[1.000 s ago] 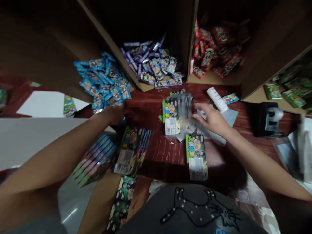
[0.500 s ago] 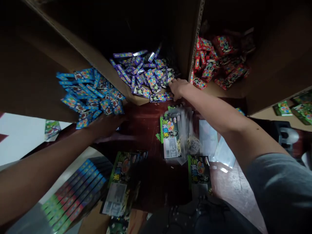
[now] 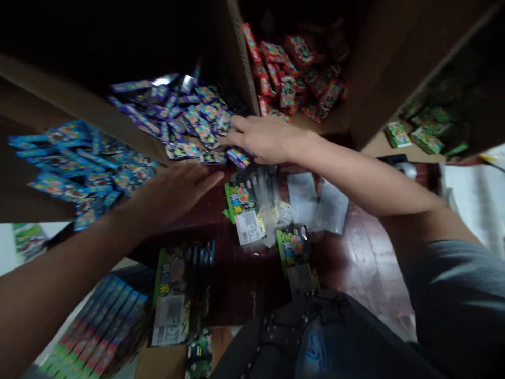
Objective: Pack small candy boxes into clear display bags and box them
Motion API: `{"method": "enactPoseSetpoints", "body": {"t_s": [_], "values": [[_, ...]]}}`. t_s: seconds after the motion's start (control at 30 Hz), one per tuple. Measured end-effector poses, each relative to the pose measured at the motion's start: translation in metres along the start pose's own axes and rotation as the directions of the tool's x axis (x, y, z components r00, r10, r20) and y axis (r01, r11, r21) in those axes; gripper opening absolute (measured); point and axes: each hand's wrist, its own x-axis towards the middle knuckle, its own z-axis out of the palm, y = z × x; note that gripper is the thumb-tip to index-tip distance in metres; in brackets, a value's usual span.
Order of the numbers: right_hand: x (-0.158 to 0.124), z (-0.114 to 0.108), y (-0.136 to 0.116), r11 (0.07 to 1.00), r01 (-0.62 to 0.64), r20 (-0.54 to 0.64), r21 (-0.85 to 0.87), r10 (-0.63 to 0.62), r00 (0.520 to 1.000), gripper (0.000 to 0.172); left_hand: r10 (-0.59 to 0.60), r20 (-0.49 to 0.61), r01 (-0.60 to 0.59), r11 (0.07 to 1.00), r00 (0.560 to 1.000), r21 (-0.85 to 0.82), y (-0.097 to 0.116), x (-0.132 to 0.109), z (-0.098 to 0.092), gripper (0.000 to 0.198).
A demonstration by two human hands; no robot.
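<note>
My right hand reaches to the front edge of the purple packets' compartment. Its fingers are curled over a small purple candy packet, which shows below the fingertips. Several more purple candy packets lie in a loose heap just beyond. My left hand, slightly blurred, lies palm down with fingers stretched and thumb apart, holding nothing that I can see. It is between the blue candy packets and the front of the purple heap. Below my right hand lies a stack of clear bags with printed black-and-green cards.
Cardboard dividers separate the heaps. Red packets and green packets lie to the right. Clear sleeves, another printed card, a card stack and rows of coloured packets lie nearer me.
The view has shifted right. My left hand has moved forward from below the blue heap toward the purple one. The purple packet under my right hand has slid slightly toward me.
</note>
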Motion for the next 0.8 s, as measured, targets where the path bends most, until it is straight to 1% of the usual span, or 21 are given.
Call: {"method": "enactPoseSetpoints", "body": {"t_s": [0.03,0.07,0.1,0.13,0.2,0.27,0.3,0.33,0.37,0.4,0.43,0.47,0.5,0.53,0.57,0.6,0.63,0.7,0.73,0.8], "values": [[-0.036,-0.009,-0.008,1.0,-0.005,0.013,-0.018,0.005,1.0,0.035,0.149,0.021,-0.15,0.989,0.989,0.014,0.026,0.009,-0.005,0.055],[-0.073,-0.015,-0.017,0.999,-0.008,0.053,-0.039,0.01,0.999,0.032,0.302,0.027,-0.303,0.953,0.953,0.014,0.056,0.017,-0.01,0.056],[-0.112,-0.018,-0.027,0.998,-0.008,0.105,-0.061,0.015,0.994,0.031,0.433,0.019,-0.433,0.901,0.901,-0.005,0.086,0.026,-0.014,0.055],[-0.152,-0.017,-0.037,0.997,0.0,0.167,-0.076,0.013,0.986,0.03,0.527,-0.005,-0.527,0.849,0.85,-0.033,0.117,0.035,-0.016,0.051],[-0.227,-0.007,-0.055,0.995,-0.01,0.27,-0.098,0.037,0.962,0.028,0.652,-0.056,-0.654,0.75,0.756,-0.096,0.176,0.052,-0.017,0.043],[-0.294,0.007,-0.067,0.994,-0.055,0.344,-0.097,0.086,0.935,0.032,0.737,-0.075,-0.74,0.661,0.672,-0.126,0.224,0.069,-0.014,0.039],[-0.323,0.013,-0.071,0.991,-0.102,0.36,-0.087,0.126,0.924,0.037,0.762,-0.069,-0.763,0.632,0.644,-0.136,0.241,0.077,-0.011,0.04],[-0.348,0.017,-0.074,0.984,-0.163,0.362,-0.068,0.177,0.915,0.042,0.77,-0.061,-0.769,0.622,0.635,-0.149,0.255,0.085,-0.009,0.044],[-0.368,0.019,-0.076,0.97,-0.239,0.35,-0.044,0.239,0.906,0.049,0.759,-0.053,-0.755,0.633,0.649,-0.171,0.265,0.091,-0.007,0.049],[-0.385,0.02,-0.078,0.947,-0.322,0.33,-0.017,0.31,0.892,0.061,0.731,-0.047,-0.723,0.66,0.681,-0.205,0.272,0.096,-0.005,0.055],[-0.397,0.021,-0.08,0.915,-0.403,0.307,0.009,0.381,0.872,0.081,0.682,-0.043,-0.669,0.701,0.73,-0.245,0.276,0.1,-0.004,0.062],[-0.405,0.021,-0.083,0.88,-0.473,0.287,0.033,0.445,0.848,0.101,0.611,-0.036,-0.594,0.752,0.791,-0.285,0.281,0.103,-0.003,0.072],[-0.409,0.023,-0.086,0.846,-0.53,0.274,0.054,0.497,0.823,0.119,0.525,-0.022,-0.504,0.802,0.851,-0.32,0.285,0.104,-0.003,0.086],[-0.409,0.025,-0.09,0.817,-0.572,0.271,0.071,0.536,0.8,0.129,0.438,0.002,-0.41,0.844,0.899,-0.347,0.29,0.104,-0.001,0.103],[-0.407,0.028,-0.094,0.795,-0.601,0.278,0.087,0.56,0.78,0.134,0.358,0.035,-0.322,0.874,0.933,-0.363,0.296,0.103,0.001,0.117],[-0.403,0.032,-0.098,0.778,-0.621,0.294,0.102,0.572,0.765,0.133,0.298,0.068,-0.254,0.895,0.952,-0.366,0.302,0.101,0.005,0.124],[-0.398,0.037,-0.102,0.764,-0.634,0.313,0.118,0.577,0.754,0.128,0.259,0.098,-0.208,0.909,0.961,-0.362,0.309,0.099,0.01,0.125],[-0.388,0.048,-0.105,0.751,-0.64,0.332,0.161,0.57,0.752,0.117,0.234,0.135,-0.173,0.918,0.963,-0.358,0.322,0.094,0.02,0.114],[-0.384,0.053,-0.106,0.75,-0.633,0.323,0.191,0.56,0.762,0.113,0.229,0.133,-0.168,0.917,0.964,-0.362,0.327,0.093,0.026,0.106],[-0.38,0.062,-0.104,0.757,-0.593,0.275,0.273,0.53,0.802,0.112,0.224,0.108,-0.167,0.907,0.969,-0.386,0.333,0.091,0.033,0.094]]}}
